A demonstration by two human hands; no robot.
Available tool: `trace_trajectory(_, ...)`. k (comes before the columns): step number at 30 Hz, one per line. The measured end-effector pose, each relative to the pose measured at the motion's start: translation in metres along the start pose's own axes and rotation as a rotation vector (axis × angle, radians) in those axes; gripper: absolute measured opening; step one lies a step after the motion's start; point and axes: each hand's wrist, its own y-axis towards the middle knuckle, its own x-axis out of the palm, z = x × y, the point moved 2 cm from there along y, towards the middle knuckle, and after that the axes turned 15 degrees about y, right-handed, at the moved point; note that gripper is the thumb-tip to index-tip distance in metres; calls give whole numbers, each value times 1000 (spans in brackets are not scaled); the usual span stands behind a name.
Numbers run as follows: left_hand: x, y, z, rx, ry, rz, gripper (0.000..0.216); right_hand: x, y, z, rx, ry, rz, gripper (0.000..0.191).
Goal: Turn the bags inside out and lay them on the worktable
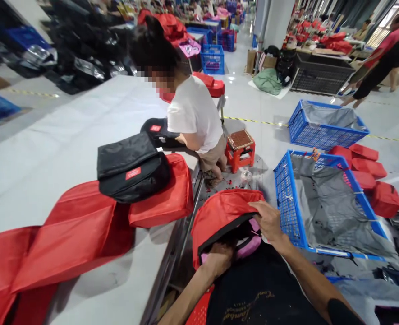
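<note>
A red backpack rests on my lap with its top open. My right hand grips the edge of that opening beside a pink lining. My left hand reaches down inside the backpack; its fingers are hidden in the dark interior. Left of me, on the grey table, lies a black bag with a red label on top of a red bag. Long red fabric covers spread across the table's near end.
A person in a white shirt leans over another black bag at the table's far side, by a red stool. Two blue baskets lined with grey stand at right, red bags stacked beside them. Another person walks at back right.
</note>
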Motion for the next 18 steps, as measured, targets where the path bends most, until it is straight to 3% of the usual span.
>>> trace_trajectory(1, -7, 11, 3, 30, 2, -27, 44, -10, -1, 7, 39, -56, 38, 33)
trace_trajectory(3, -25, 29, 9, 106, -16, 101, 43, -24, -3, 22, 97, -153, 105, 31)
trace_trajectory(6, -57, 47, 9, 212, 11, 581, 45, -32, -1, 45, 137, -267, 146, 33)
trace_trajectory(8, -79, 63, 0, 191, 60, 885, 52, -31, 5, 61, 157, -326, 124, 33)
trace_trajectory(9, -88, 75, -8, 142, 78, 971, 58, -29, 9, 69, 168, -350, 107, 33)
trace_trajectory(11, -102, 107, -29, 7, 85, 995, 73, -26, 18, 84, 188, -376, 80, 32)
trace_trajectory(13, -106, 143, -50, -62, 50, 927, 81, -23, 27, 99, 198, -364, 53, 32)
trace_trajectory(18, -89, 200, -96, -21, -120, 936, 76, -14, 63, 137, 237, -233, -70, 32)
